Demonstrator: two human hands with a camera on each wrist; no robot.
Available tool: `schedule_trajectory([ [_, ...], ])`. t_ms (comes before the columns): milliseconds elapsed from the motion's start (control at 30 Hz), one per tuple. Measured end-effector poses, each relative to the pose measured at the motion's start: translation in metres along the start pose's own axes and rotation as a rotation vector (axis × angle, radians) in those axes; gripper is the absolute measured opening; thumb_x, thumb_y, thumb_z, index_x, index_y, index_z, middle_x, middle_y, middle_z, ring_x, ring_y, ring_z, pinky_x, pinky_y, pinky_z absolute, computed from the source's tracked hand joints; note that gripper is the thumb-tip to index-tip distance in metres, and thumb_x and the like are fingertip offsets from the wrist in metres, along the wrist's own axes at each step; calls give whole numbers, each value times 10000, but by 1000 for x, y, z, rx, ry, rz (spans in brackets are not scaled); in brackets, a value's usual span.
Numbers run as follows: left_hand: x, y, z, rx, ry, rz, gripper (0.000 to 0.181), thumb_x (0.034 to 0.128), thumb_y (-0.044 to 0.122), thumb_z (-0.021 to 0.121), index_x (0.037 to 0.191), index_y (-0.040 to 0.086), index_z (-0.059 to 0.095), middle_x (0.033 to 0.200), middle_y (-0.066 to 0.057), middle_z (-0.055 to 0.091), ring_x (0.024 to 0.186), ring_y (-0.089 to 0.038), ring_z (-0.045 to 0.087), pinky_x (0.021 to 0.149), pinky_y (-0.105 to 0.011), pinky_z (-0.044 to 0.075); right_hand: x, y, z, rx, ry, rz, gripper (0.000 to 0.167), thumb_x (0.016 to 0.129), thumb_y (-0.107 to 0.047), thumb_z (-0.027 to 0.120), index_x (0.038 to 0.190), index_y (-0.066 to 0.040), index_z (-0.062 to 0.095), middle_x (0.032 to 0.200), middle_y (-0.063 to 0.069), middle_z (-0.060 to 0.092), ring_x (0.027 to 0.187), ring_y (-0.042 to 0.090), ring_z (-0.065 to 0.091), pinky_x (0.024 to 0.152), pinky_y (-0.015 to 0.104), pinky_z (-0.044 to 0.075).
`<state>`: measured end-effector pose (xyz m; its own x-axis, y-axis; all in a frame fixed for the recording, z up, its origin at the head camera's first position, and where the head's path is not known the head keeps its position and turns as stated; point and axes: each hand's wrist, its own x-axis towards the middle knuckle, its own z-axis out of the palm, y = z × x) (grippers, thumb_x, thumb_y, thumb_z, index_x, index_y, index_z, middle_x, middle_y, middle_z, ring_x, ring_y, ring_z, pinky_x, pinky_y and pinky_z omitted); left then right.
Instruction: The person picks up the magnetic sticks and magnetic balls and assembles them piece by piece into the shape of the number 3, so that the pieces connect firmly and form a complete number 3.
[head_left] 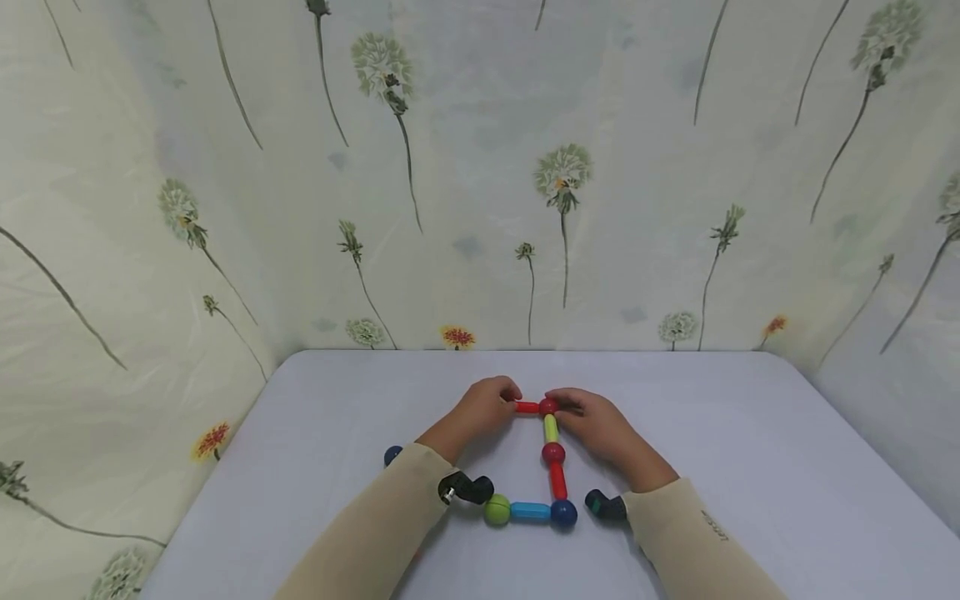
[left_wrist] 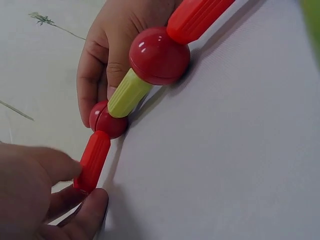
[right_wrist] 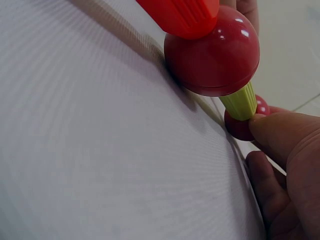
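A blue ball [head_left: 392, 453] lies partly behind the left sleeve [head_left: 367, 525]. The left hand [head_left: 483, 408] pinches a red rod [head_left: 528, 407]; its right end touches the farthest red ball [head_left: 548, 407] on the table [head_left: 322, 417], held between thumb and fingers of the right hand [head_left: 600, 425].

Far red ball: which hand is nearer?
Right: the right hand touches the far red ball; the left hand is apart from it, to its left, pinching the red stick beside it.

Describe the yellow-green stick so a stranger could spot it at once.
On the white table, look beside the right hand. The yellow-green stick sits between two red balls. It alone is that colour; the sticks beyond those balls are red.
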<state>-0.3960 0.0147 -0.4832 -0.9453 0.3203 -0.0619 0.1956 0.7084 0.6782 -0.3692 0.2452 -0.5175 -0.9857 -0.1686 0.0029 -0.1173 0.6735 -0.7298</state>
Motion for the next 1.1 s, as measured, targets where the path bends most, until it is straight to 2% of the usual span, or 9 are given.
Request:
schedule_trajectory([
  [133,0,1,-4,0,9,1,178,1010,183,672,1182,147,700,1152,-45,669,1055,-201,600,955,-392,554,0,-1,-1,-6,-5,5,410,1022,-233,684,1429,-247,635,1422,28,660,1383,326,570,1113,573,466],
  [300,-4,1,-13,73,21,61,244,1000,197,677,1239,148,695,1197,-47,635,1060,-183,590,917,-351,557,-2,-4,-4,7,-1,-3,409,1021,-226,680,1428,-227,637,1425,41,658,1383,332,567,1123,581,453],
  [367,-9,2,-19,78,20,79,247,1003,199,676,1244,147,698,1197,-36,633,1056,-172,593,900,-338,561,-2,-3,-4,11,-1,-2,409,1022,-229,679,1428,-230,636,1426,39,657,1388,332,562,1129,583,446],
  [600,-42,6,-46,-6,25,107,223,1037,227,641,1238,152,701,1163,-3,665,1068,-181,619,909,-363,576,1,0,-1,0,-14,10,413,1024,-265,683,1434,-265,629,1437,19,647,1409,327,541,1126,579,451],
  [733,-53,-1,-59,4,50,118,194,1036,234,636,1200,156,706,1126,0,670,1052,-184,618,907,-377,566,1,-2,-2,-10,-10,0,412,1024,-255,680,1433,-251,630,1436,34,648,1405,340,541,1125,591,447],
  [833,-57,-11,-65,17,58,98,210,1031,235,638,1200,133,710,1116,-9,670,1054,-195,613,914,-393,559,1,-2,-3,-16,-11,-4,411,1025,-242,673,1433,-241,629,1435,36,648,1405,338,543,1133,589,439],
  [933,-61,-22,-68,58,58,44,204,1019,244,657,1179,129,710,1114,-16,668,1043,-199,606,918,-406,552,1,-2,-3,-15,-15,-1,413,1025,-238,668,1436,-241,627,1436,33,647,1408,334,541,1137,585,438],
  [1100,-74,-37,-69,167,13,-46,252,974,304,721,1164,141,695,1146,-51,651,1005,-212,590,902,-433,537,1,-3,-1,-27,-10,8,405,1023,-238,667,1427,-248,636,1424,41,652,1401,346,540,1128,601,439],
])
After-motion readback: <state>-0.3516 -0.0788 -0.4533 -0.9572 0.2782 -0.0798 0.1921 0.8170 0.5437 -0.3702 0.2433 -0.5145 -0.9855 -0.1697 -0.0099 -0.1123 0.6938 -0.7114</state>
